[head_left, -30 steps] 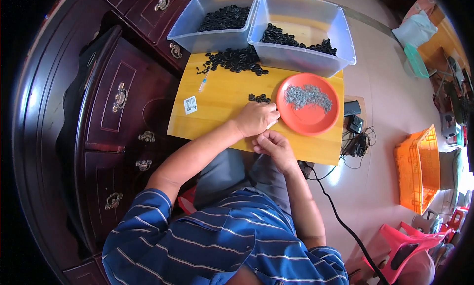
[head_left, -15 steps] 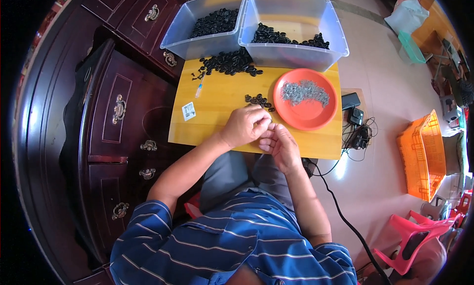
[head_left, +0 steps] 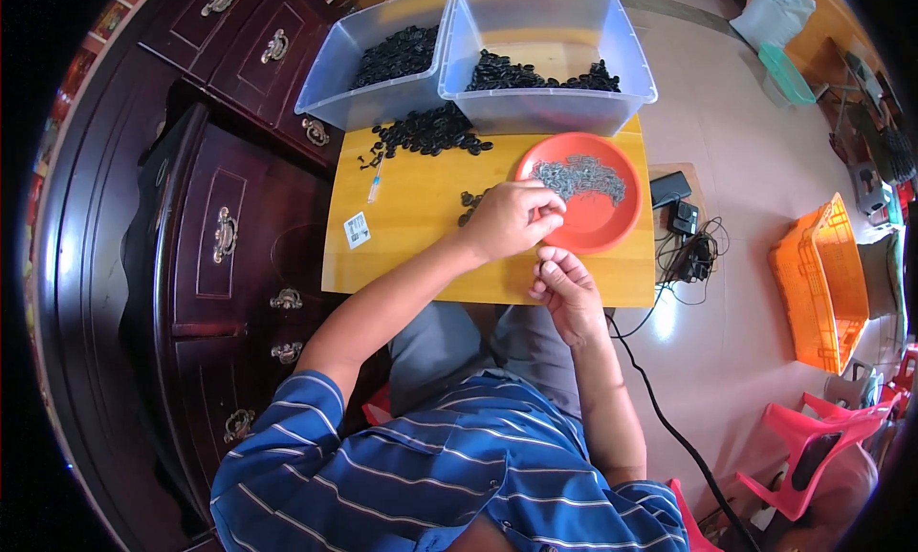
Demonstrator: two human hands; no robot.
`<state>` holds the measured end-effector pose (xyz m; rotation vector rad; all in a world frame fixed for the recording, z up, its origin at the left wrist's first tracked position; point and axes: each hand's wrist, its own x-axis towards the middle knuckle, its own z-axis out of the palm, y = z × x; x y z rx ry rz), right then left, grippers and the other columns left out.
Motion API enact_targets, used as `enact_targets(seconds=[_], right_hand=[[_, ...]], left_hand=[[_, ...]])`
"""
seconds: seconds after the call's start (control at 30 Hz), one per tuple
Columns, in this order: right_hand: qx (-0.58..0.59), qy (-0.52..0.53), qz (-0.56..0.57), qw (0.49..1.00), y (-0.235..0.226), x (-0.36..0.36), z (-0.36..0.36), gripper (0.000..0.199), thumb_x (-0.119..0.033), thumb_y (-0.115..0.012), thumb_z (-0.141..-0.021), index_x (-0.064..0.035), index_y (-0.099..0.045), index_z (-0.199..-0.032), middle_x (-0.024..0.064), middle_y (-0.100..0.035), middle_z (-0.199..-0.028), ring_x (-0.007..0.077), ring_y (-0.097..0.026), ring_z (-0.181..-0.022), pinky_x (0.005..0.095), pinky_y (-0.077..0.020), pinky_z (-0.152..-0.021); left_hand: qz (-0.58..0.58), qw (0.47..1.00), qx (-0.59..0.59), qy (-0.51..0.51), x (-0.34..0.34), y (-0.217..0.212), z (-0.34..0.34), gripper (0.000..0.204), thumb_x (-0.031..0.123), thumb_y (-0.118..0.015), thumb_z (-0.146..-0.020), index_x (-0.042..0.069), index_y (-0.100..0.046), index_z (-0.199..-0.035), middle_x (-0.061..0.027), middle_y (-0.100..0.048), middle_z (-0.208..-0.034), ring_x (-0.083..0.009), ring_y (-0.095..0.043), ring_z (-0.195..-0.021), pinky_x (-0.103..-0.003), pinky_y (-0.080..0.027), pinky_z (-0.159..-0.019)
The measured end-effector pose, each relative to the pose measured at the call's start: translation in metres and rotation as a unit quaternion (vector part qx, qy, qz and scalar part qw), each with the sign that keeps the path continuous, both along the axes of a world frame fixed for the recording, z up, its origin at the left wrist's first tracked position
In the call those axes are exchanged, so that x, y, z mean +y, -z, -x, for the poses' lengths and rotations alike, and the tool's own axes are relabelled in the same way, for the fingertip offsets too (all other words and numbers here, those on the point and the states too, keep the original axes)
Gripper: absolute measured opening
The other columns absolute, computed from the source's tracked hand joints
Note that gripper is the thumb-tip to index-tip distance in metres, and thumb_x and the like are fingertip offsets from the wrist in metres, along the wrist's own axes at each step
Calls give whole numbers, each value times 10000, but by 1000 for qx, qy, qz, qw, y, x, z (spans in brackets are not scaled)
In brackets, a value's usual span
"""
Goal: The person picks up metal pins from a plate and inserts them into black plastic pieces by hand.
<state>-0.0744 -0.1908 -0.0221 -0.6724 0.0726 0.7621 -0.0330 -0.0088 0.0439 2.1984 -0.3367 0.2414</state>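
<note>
My left hand hovers at the left rim of an orange-red plate, its fingers curled in a pinch; whatever lies between them is too small to make out. Thin silver metal pieces are heaped in that plate. Closer to me, over the table's front part, my right hand is closed with thumb and forefinger together; a tiny dark bit seems to show at the fingertips, its kind unclear. A few small black oval pieces lie beside my left hand, which partly hides them.
Two clear plastic bins with black pieces stand at the table's far side, and a loose pile of black pieces lies before them. A blue-tipped tool and a white label are at left. An orange crate stands right.
My hands have come apart. The left moved right to the plate's rim, now covering part of the small black group; the right shifted slightly right. The view has also shifted a little.
</note>
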Motion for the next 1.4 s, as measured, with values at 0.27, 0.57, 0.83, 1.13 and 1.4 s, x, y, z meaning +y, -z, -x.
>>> enact_targets(seconds=[0.27,0.57,0.83,1.13,1.4], right_hand=[[-76,-18,112,991,4,4,9,156,-136,-631,-1011,-38,-629,-1132,-18,-627,-908,78,-596,-775,241,-516,-754],[-76,-60,109,989,1,2,1,138,-126,-618,-1016,-35,-617,-1119,-13,-630,-932,80,-604,-804,228,-516,-763],[-80,-66,112,988,0,2,1,117,-127,-606,-1020,-44,-611,-1102,-11,-625,-924,80,-598,-800,229,-519,-761],[-90,-61,115,987,1,3,2,111,-129,-603,-1020,-46,-608,-1093,-14,-623,-911,76,-595,-795,228,-515,-749],[-91,-61,122,986,5,2,1,130,-132,-608,-1022,-49,-605,-1122,12,-630,-937,95,-621,-796,253,-548,-765]], left_hand=[[-267,960,-67,48,-26,36,-69,82,190,-695,-866,141,-742,-912,-62,-660,-883,-285,-683,-838,-430,-553,-698],[-343,912,-128,184,-33,37,-97,90,142,-635,-850,77,-655,-791,-106,-646,-852,-297,-697,-823,-448,-571,-677],[-403,886,-79,213,-40,25,-99,103,127,-635,-818,27,-631,-841,-153,-665,-887,-342,-700,-829,-479,-579,-687],[-320,935,-87,130,-15,29,-89,84,158,-642,-850,82,-638,-886,-112,-660,-889,-336,-679,-833,-474,-554,-701],[-310,938,-56,144,-31,29,-82,109,200,-660,-849,91,-657,-846,-98,-672,-872,-321,-683,-839,-467,-556,-720]])
